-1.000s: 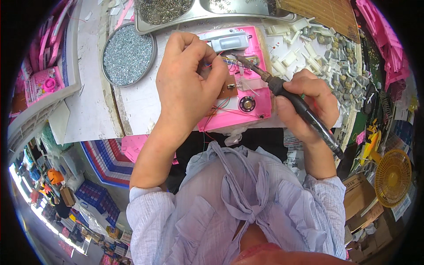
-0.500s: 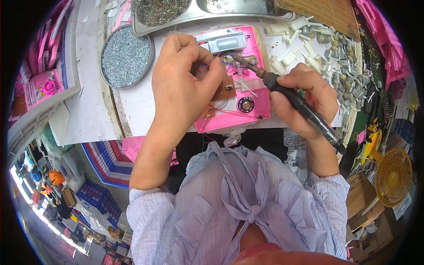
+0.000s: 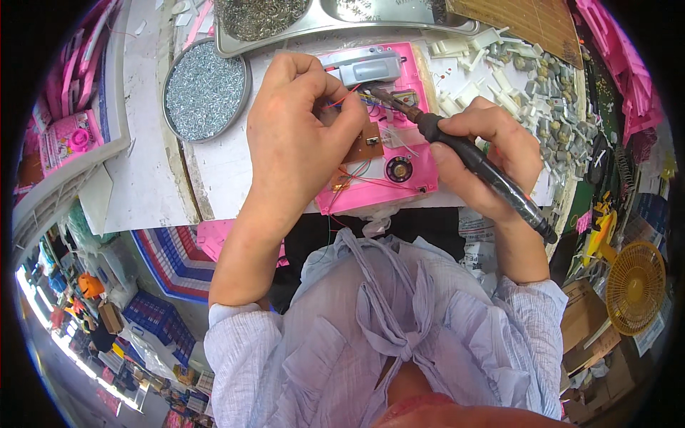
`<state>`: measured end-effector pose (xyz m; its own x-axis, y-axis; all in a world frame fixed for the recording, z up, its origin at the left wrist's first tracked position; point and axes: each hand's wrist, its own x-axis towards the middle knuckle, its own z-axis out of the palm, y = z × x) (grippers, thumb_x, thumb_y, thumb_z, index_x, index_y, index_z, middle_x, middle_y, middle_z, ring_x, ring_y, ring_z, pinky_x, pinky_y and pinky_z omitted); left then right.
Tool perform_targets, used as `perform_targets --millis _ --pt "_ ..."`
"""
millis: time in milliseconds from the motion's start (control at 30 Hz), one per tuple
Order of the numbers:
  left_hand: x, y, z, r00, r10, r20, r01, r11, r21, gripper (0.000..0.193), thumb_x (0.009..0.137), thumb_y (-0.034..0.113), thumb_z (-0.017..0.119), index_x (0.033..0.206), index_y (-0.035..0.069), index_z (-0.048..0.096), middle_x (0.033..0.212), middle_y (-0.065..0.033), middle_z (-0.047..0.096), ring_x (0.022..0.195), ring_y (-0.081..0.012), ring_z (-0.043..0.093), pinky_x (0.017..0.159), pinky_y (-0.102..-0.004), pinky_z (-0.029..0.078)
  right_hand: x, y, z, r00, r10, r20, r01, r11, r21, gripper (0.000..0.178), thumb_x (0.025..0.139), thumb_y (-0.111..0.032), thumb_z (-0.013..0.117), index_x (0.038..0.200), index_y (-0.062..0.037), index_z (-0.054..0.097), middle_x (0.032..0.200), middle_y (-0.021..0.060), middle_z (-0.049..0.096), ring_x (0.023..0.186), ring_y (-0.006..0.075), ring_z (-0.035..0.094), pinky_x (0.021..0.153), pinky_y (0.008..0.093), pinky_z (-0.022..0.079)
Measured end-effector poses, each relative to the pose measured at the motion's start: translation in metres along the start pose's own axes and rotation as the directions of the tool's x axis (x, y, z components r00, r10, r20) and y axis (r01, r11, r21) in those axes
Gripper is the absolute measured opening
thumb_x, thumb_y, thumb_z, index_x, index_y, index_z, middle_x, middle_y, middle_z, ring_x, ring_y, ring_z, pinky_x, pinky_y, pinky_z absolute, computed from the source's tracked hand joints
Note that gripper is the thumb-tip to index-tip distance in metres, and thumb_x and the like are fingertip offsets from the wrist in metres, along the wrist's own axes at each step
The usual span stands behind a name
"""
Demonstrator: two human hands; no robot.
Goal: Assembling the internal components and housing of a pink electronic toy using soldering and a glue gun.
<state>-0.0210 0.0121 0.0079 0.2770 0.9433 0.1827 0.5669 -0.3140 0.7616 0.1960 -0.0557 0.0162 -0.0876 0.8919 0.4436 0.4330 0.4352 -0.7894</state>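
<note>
A pink plastic housing lies in front of me, with a grey plastic part across its far end. It carries a small round speaker, a brown circuit board and thin coloured wires. My right hand grips a black-handled soldering iron, its tip down among the wires just below the grey part. My left hand is over the housing's left side, thumb and forefinger pinched together close to a red wire. Whether the pinch holds that wire is hard to see.
A round dish of small screws stands to the left. Beyond the housing is a metal tray with small metal pieces. White plastic parts and small motors are heaped at the right. A yellow fan stands at the far right.
The soldering iron and my right hand have shifted slightly to the left, bringing the tip a little nearer my left fingers. My left hand has hardly moved.
</note>
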Motion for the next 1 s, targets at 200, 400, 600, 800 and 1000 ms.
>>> perform_targets --millis 200,400,600,800,1000 --pt "-0.001 -0.003 0.000 1.000 0.011 -0.007 -0.011 1.000 -0.010 0.011 0.074 0.010 0.076 0.074 0.001 0.070 0.095 -0.0102 0.063 0.074 -0.0246 0.064 0.067 -0.0352 0.053 0.002 0.000 0.001 1.000 -0.013 0.000 0.013 1.000 0.002 0.026 0.072 0.001 0.082 0.095 -0.0015 0.069 0.074 0.0070 0.066 0.059 0.0158 0.062 0.051 0.0260 0.048" --pt "0.000 -0.001 -0.002 1.000 0.000 0.012 0.000 1.000 -0.012 0.012 0.075 0.011 0.076 0.074 0.001 0.070 0.096 -0.0100 0.063 0.074 -0.0248 0.064 0.067 -0.0351 0.053 0.002 -0.001 0.000 1.000 -0.011 0.006 0.011 1.000 -0.003 0.027 0.071 0.002 0.082 0.095 -0.0014 0.069 0.074 0.0070 0.067 0.060 0.0154 0.062 0.051 0.0258 0.048" --pt "-0.001 -0.003 0.000 0.999 0.032 -0.009 -0.032 0.999 0.007 0.011 0.074 0.011 0.077 0.075 0.001 0.070 0.095 -0.0098 0.063 0.074 -0.0249 0.064 0.066 -0.0351 0.052 0.002 -0.001 0.001 1.000 -0.017 -0.005 0.017 1.000 -0.007 0.028 0.070 0.002 0.082 0.095 -0.0020 0.069 0.073 0.0066 0.067 0.059 0.0155 0.061 0.051 0.0259 0.047" --pt "-0.002 -0.003 0.001 1.000 0.022 -0.019 -0.023 1.000 -0.015 0.010 0.074 0.009 0.077 0.075 0.001 0.070 0.094 -0.0096 0.062 0.075 -0.0250 0.064 0.066 -0.0352 0.052 -0.001 -0.005 -0.005 1.000 -0.016 -0.001 0.016 0.999 -0.042 0.029 0.070 0.000 0.083 0.094 -0.0017 0.069 0.072 0.0079 0.066 0.057 0.0159 0.060 0.051 0.0264 0.046" --pt "-0.002 -0.005 0.002 0.999 0.035 -0.034 -0.035 0.999 -0.023 0.011 0.074 0.009 0.077 0.075 0.001 0.070 0.093 -0.0094 0.061 0.073 -0.0231 0.063 0.065 -0.0341 0.052 -0.011 -0.004 -0.016 0.998 -0.044 -0.048 0.043 0.999 -0.033 0.030 0.070 -0.002 0.084 0.095 -0.0009 0.068 0.071 0.0079 0.065 0.055 0.0161 0.056 0.050 0.0274 0.043"
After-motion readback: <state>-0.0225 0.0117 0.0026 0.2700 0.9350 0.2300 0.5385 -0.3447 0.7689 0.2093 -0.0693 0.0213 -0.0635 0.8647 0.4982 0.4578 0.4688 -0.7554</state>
